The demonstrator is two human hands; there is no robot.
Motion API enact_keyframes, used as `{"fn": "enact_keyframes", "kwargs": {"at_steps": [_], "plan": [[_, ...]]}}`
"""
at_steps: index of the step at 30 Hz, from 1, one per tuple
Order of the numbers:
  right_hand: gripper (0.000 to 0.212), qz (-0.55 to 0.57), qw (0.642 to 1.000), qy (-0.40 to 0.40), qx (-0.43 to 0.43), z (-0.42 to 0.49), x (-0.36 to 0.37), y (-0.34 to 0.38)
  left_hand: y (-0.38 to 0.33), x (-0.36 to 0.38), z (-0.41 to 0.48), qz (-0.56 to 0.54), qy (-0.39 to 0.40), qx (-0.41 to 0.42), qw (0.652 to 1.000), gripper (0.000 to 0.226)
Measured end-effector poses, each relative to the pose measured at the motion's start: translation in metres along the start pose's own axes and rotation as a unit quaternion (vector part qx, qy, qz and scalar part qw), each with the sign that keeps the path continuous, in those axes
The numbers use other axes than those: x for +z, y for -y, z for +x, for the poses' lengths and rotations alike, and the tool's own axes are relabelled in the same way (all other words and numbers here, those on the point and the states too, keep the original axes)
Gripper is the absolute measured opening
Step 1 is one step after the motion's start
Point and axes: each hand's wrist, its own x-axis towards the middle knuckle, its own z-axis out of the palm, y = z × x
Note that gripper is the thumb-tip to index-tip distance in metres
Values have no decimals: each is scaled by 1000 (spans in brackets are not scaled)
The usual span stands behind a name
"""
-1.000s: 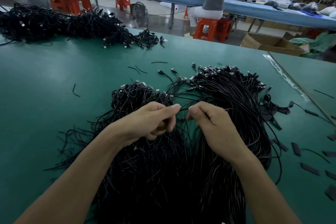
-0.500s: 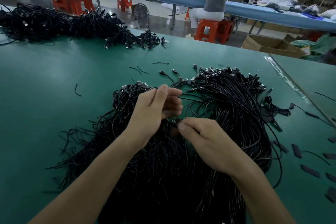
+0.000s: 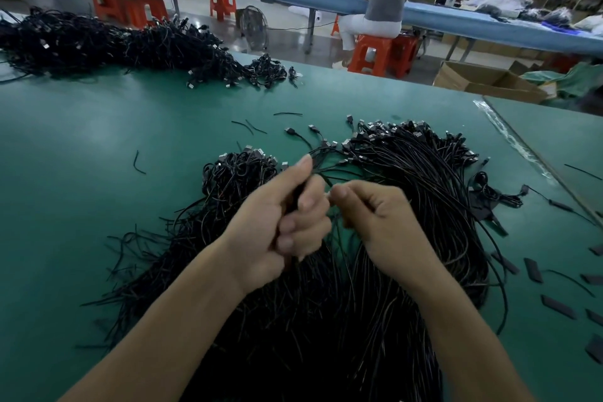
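A big heap of black USB cables [image 3: 408, 206] lies on the green table [image 3: 98, 189] right in front of me, plug ends pointing away. Above its middle, my left hand [image 3: 280, 225] grips a small bundle of black cables [image 3: 295, 196] that runs through its curled fingers. My right hand [image 3: 375, 225] is just to the right of it, thumb and forefinger pinching a thin cable strand [image 3: 326, 181] close to the left hand's fingertips. A smaller coiled clump of cables [image 3: 238, 170] sits at the heap's left side.
A second long pile of black cables [image 3: 114, 42] stretches along the table's far left. Short black ties [image 3: 533, 269] lie scattered at the right. A seated person [image 3: 385, 3] works at a blue bench behind; orange stools [image 3: 378, 52] and a cardboard box [image 3: 483, 80] stand beyond the table edge.
My left hand has closed round a bundle of cables and turned upright. My right hand rose from the heap and now pinches a strand beside the left fingertips.
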Motion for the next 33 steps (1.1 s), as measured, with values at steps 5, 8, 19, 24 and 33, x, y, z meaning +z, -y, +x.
{"fn": "enact_keyframes", "kwargs": {"at_steps": [5,8,19,24,33], "plan": [[33,-103,986,122,47,-13,10,-4,-7,-15,14,-60,-86,134,985,46],[34,-119,986,114,28,-14,6,1,2,-28,19,159,-177,178,955,44],[13,-39,997,-24,-64,3,-20,21,11,-13,-3,209,-38,-94,973,60],[21,-81,997,-8,8,-1,-1,1,-6,-14,1,-75,6,-12,997,49],[21,-171,973,150,46,-17,13,0,9,-28,18,210,-196,224,931,33]]}}
